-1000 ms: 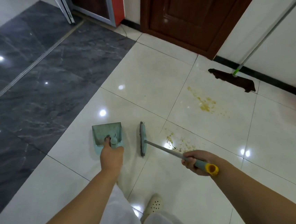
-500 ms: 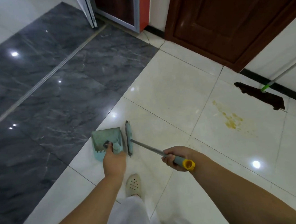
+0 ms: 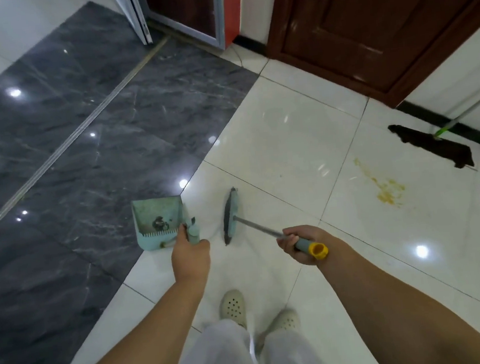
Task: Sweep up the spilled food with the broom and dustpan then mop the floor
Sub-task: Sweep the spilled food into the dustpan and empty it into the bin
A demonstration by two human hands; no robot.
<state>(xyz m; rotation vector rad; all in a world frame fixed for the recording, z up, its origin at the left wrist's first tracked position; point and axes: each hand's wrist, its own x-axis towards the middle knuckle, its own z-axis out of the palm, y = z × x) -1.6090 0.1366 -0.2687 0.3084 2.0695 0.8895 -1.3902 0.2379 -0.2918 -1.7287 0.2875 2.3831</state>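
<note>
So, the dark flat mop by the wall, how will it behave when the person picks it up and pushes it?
The dark flat mop has a ragged, uneven outline, so the cloth is probably soft and will droop when lifted. Its thin pale pole leans on the white wall and may slide sideways if bumped. On the glossy cream tiles it should glide easily.

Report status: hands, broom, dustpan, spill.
Left hand grips teal plastic dustpan. Right hand grips teal grey-handled broom. Yellow food smear remains.
</note>
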